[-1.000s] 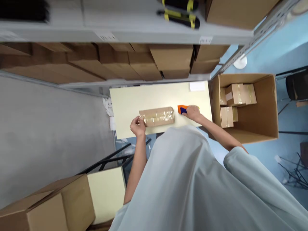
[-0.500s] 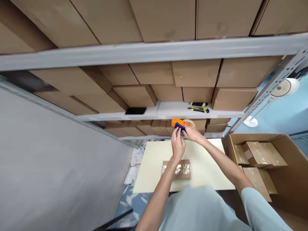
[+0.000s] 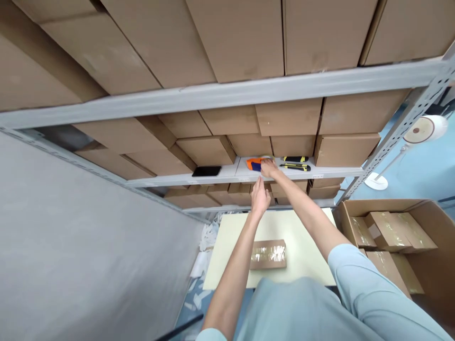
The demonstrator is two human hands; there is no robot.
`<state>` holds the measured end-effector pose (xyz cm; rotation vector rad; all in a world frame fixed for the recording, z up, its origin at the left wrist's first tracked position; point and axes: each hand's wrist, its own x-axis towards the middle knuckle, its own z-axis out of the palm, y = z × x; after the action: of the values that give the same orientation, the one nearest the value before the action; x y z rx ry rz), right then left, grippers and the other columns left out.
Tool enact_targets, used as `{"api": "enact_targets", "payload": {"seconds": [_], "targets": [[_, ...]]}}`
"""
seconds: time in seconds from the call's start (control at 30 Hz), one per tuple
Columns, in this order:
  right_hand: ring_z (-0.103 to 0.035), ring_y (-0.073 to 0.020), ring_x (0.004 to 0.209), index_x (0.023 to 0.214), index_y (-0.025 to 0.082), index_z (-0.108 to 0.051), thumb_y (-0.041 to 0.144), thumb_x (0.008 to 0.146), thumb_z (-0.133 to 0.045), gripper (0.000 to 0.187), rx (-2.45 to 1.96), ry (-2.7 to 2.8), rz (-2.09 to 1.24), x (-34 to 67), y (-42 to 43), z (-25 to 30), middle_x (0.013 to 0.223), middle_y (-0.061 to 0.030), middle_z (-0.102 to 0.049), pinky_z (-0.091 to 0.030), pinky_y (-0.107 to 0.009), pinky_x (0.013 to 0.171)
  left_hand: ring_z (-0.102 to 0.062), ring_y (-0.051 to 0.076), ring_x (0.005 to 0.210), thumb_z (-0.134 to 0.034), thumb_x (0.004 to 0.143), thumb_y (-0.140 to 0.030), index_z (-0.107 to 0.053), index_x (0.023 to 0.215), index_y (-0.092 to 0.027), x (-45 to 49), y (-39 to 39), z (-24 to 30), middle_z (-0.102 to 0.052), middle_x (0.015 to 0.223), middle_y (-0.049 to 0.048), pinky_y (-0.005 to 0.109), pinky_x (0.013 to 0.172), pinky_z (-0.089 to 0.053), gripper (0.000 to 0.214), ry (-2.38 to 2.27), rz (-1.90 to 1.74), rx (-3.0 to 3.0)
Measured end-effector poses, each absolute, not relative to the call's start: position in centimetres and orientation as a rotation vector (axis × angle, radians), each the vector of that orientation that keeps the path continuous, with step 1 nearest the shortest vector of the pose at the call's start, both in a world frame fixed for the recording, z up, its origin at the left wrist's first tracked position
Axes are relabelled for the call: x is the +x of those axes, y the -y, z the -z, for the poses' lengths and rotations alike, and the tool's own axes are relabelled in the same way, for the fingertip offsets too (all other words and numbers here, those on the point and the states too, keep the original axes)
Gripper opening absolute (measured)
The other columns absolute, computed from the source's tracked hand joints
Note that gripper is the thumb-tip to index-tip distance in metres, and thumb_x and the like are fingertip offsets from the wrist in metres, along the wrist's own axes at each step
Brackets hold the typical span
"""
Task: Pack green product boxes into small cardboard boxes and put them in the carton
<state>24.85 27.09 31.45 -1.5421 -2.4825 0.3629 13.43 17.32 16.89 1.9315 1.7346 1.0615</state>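
My right hand (image 3: 269, 167) is closed around an orange and dark blue tape dispenser (image 3: 253, 164), which is at the middle shelf board (image 3: 227, 171). A roll of tape shows partly behind my fingers. Lower and a little to the left, my left hand (image 3: 260, 198) is off the dispenser, its fingers stretched upward and holding nothing. To the right of the dispenser lie two yellow and black utility knives (image 3: 295, 163). Below my hands, a small cardboard box (image 3: 268, 255) with shiny clear tape across its top rests on the pale yellow table (image 3: 227, 246).
Cardboard boxes (image 3: 245, 42) fill the grey metal shelves (image 3: 213, 92) above and behind the table. A black phone-like slab (image 3: 206, 171) lies on the middle shelf. At right stands a large open carton (image 3: 435, 227) holding several taped boxes. A white lamp-like device (image 3: 421, 130) is beyond.
My right hand has carried the tape dispenser up and back onto the middle shelf. My left hand has let go of it and stays lower. The view has shifted slightly.
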Motion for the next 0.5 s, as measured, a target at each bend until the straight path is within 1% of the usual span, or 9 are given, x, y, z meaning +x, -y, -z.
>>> {"api": "enact_targets", "payload": {"seconds": [0.07,0.1,0.17,0.23,0.3,0.33,0.4,0.47,0.5], "targets": [[-0.057,-0.0386,0.153,0.161,-0.003,-0.056,0.017,0.112,-0.049,0.053,-1.582,2.422,-0.358,25.3,-26.9,-29.5,0.162,-0.0330,-0.060,-0.041,-0.056,0.133,-0.042,0.039,0.172,-0.063,0.097,-0.023,-0.051,0.175,-0.017,12.2,-13.9,-14.3,-0.049,0.181,0.0211,0.061,0.143,-0.035,0.078,-1.755,-1.010,1.879],[-0.051,-0.0383,0.159,0.166,-0.003,-0.050,0.016,0.112,-0.042,0.057,-1.581,2.363,-0.340,25.8,-26.2,-28.1,0.168,-0.0333,-0.055,-0.037,-0.055,0.136,-0.042,0.039,0.172,-0.064,0.099,-0.026,-0.052,0.173,-0.017,11.2,-11.6,-12.8,-0.050,0.180,0.0215,0.060,0.144,-0.034,0.076,-1.778,-0.990,1.833],[-0.041,-0.0368,0.167,0.175,0.002,-0.040,0.021,0.116,-0.031,0.063,-1.543,2.215,-0.316,27.7,-23.3,-24.1,0.177,-0.0293,-0.047,-0.032,-0.056,0.139,-0.046,0.039,0.170,-0.067,0.101,-0.034,-0.056,0.170,-0.017,8.8,-6.0,-9.3,-0.054,0.177,0.0221,0.057,0.144,-0.034,0.072,-1.871,-0.957,1.693],[-0.034,-0.0349,0.173,0.181,0.011,-0.034,0.033,0.120,-0.024,0.065,-1.517,2.110,-0.400,30.1,-17.8,-19.3,0.181,-0.0243,-0.043,-0.029,-0.060,0.142,-0.050,0.039,0.167,-0.068,0.102,-0.038,-0.059,0.166,-0.015,6.3,0.5,-6.0,-0.058,0.172,0.0248,0.055,0.143,-0.035,0.069,-2.014,-0.909,1.494],[-0.034,-0.0335,0.175,0.183,0.016,-0.032,0.044,0.122,-0.020,0.067,-1.533,2.070,-0.612,32.5,-10.4,-14.9,0.183,-0.0215,-0.043,-0.028,-0.061,0.143,-0.055,0.039,0.163,-0.069,0.101,-0.039,-0.062,0.162,-0.016,4.4,6.5,-3.6,-0.063,0.168,0.0240,0.055,0.141,-0.038,0.066,-2.131,-0.800,1.271],[-0.034,-0.0325,0.175,0.183,0.016,-0.032,0.047,0.123,-0.018,0.069,-1.558,2.058,-0.740,33.5,-6.4,-13.1,0.183,-0.0211,-0.043,-0.028,-0.059,0.144,-0.057,0.038,0.161,-0.069,0.101,-0.039,-0.063,0.161,-0.016,3.7,8.9,-2.7,-0.064,0.166,0.0239,0.055,0.139,-0.041,0.065,-2.170,-0.742,1.170],[-0.034,-0.0308,0.176,0.183,0.012,-0.030,0.050,0.122,-0.018,0.073,-1.622,2.029,-1.000,34.6,0.9,-10.3,0.186,-0.0221,-0.040,-0.028,-0.055,0.146,-0.060,0.038,0.159,-0.070,0.101,-0.039,-0.063,0.159,-0.015,2.9,12.2,-1.7,-0.064,0.166,0.0245,0.054,0.137,-0.044,0.063,-2.219,-0.666,1.043],[-0.028,-0.0294,0.179,0.184,0.007,-0.025,0.051,0.121,-0.020,0.077,-1.678,1.973,-1.215,34.6,6.1,-8.2,0.190,-0.0225,-0.032,-0.026,-0.051,0.147,-0.058,0.037,0.160,-0.069,0.103,-0.042,-0.062,0.158,-0.014,2.9,13.2,-1.4,-0.063,0.167,0.0250,0.052,0.137,-0.043,0.062,-2.232,-0.648,1.036],[-0.026,-0.0291,0.180,0.184,0.006,-0.022,0.053,0.121,-0.021,0.079,-1.696,1.933,-1.300,34.3,7.8,-7.3,0.191,-0.0220,-0.029,-0.025,-0.049,0.148,-0.057,0.036,0.161,-0.069,0.103,-0.044,-0.062,0.158,-0.015,3.1,13.0,-1.4,-0.063,0.167,0.0247,0.051,0.137,-0.042,0.062,-2.224,-0.640,1.063]]}}
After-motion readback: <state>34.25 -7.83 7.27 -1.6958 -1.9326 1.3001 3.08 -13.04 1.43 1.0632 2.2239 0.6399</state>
